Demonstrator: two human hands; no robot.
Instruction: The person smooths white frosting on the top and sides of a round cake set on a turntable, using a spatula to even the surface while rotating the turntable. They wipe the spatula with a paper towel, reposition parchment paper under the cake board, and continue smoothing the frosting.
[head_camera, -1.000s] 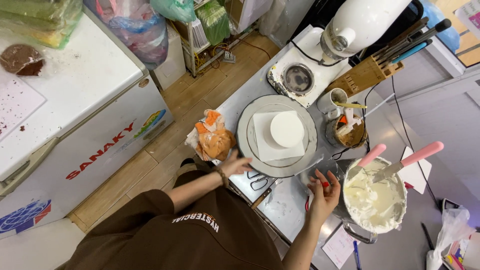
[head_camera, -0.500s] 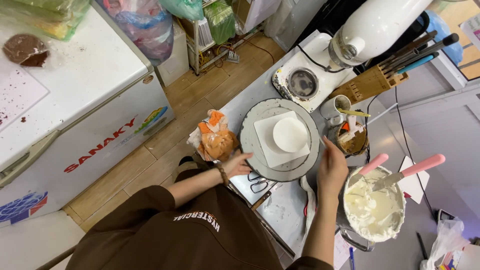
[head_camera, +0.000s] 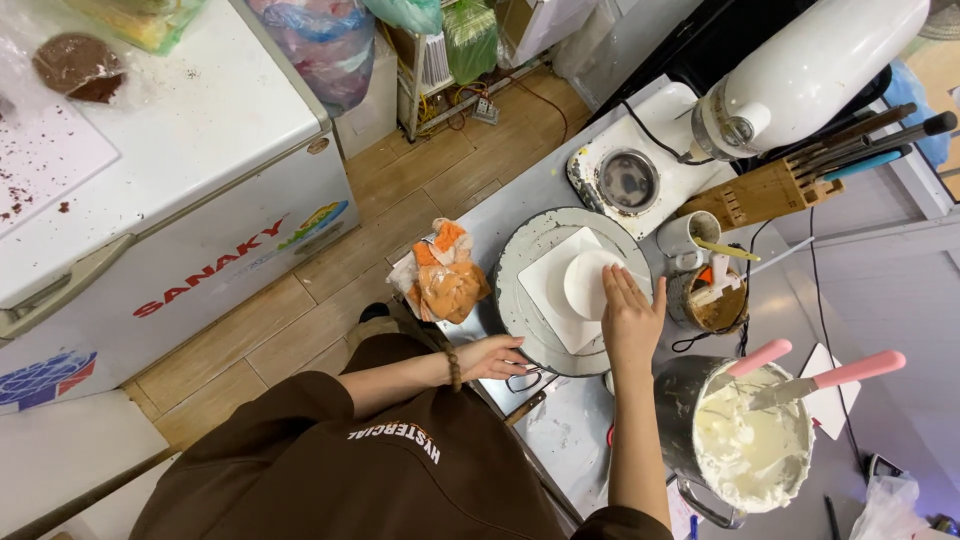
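the right hand (head_camera: 628, 312) lies flat, fingers spread, on the small white cake (head_camera: 592, 283), which sits on a square white board (head_camera: 548, 290) on the grey turntable (head_camera: 520, 262) near the table's front edge. the left hand (head_camera: 492, 356) curls loosely against the turntable's rim. pressing too hard could dent the cake; a sudden spin could slide the board off-centre toward the bucket of cream (head_camera: 748, 445).

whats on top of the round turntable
A white square board with a small round white cake on it; the right hand lies flat over the cake, hiding part of its top.
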